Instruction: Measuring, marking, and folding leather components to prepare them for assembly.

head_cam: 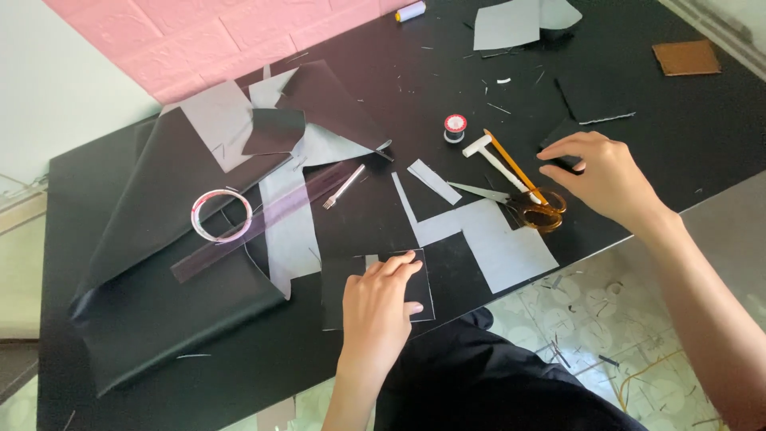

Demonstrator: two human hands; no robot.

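My left hand (381,305) lies flat on a black rectangular cut sheet (343,291) near the table's front edge, fingers spread on it. Over to the right, my right hand (602,175) reaches to a small black piece (563,136), fingertips pinching its edge. Just left of that hand lie scissors with amber handles (531,206), a yellow pencil (511,162) and a white T-shaped tool (488,153). A grey stepped offcut (487,235) lies between the two hands.
On the black table (447,72) a large black sheet (159,263) lies at left with a tape roll (222,215) and a clear ruler (263,223) on it. Also there: metal fork-like tool (344,187), thread spool (455,127), brown patch (686,57), grey sheets (511,22).
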